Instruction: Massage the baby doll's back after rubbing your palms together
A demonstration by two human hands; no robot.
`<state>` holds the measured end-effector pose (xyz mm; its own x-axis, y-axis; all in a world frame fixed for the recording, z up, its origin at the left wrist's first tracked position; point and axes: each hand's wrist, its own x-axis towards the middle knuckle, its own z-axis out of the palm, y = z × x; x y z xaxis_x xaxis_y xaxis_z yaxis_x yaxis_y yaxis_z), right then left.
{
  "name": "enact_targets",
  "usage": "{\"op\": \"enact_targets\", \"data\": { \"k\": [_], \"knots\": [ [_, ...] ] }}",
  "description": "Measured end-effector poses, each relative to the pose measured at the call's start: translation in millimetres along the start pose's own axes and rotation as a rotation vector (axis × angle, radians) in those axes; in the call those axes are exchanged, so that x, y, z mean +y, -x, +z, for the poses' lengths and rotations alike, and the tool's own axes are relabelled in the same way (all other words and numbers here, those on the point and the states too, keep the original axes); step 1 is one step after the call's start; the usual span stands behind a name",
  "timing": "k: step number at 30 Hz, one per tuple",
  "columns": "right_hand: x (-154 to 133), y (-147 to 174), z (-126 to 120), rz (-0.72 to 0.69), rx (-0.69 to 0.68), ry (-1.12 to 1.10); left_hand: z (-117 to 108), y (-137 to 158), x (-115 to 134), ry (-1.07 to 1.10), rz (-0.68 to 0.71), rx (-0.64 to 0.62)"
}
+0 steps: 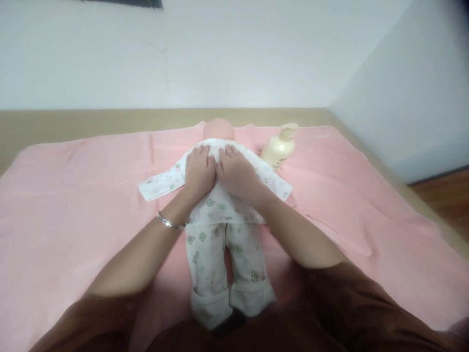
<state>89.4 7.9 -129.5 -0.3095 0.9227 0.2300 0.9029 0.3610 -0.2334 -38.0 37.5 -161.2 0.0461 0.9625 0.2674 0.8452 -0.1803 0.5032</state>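
Observation:
A baby doll in a white long-sleeved shirt [220, 208] with small green prints lies stretched out in front of me. Its bald head [219, 129] points to the far side, and no face shows. Matching trousers [240, 249] with folded cuffs extend toward me. My left hand [200, 168] rests on the upper part of the shirt, palm down, fingers laid forward. Beside it, nearly touching at the thumbs, my right hand [236, 170] lies likewise on the cloth. Neither hand appears to grasp anything.
A pink blanket [91, 210] with some creases spreads under the doll over a tan surface [110, 120]. To the right of the doll's shoulder, a cream pump bottle [279, 148] leans at a tilt. White walls [238, 58] stand behind and at the right.

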Motion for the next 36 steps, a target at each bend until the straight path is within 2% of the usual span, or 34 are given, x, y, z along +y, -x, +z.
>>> {"op": "enact_targets", "data": {
  "k": [4, 11, 18, 21, 25, 29, 32, 36],
  "knots": [
    [13.4, -12.3, 11.2, 0.168, 0.055, -0.092, 3.8, 0.9, -2.2, -0.013, 0.022, 0.047],
    [15.5, -11.9, 18.1, 0.145, 0.067, -0.108, 3.5, 0.7, -2.8, -0.038, 0.033, 0.022],
    [17.2, -12.8, 18.9, 0.118, 0.08, -0.107, -8.4, 7.4, 3.2, -0.153, 0.229, -0.019],
    [17.2, -13.0, 15.8, 0.116, 0.043, -0.084, -11.3, 17.6, 11.7, -0.213, 0.225, -0.036],
    [24.0, -15.0, 11.0, 0.05, 0.001, -0.033, -12.1, 29.1, 21.3, -0.25, 0.2, -0.008],
    [28.2, -13.5, 1.1, -0.085, -0.039, 0.062, -17.9, 21.0, 18.9, -0.298, 0.293, -0.083],
    [16.8, -3.9, -7.6, -0.145, -0.051, 0.166, -22.1, 5.2, 7.7, -0.331, 0.3, -0.166],
    [-8.0, 12.5, -15.0, -0.148, -0.019, 0.28, -18.3, -8.0, -8.0, -0.236, 0.21, -0.108]
  ]
}}
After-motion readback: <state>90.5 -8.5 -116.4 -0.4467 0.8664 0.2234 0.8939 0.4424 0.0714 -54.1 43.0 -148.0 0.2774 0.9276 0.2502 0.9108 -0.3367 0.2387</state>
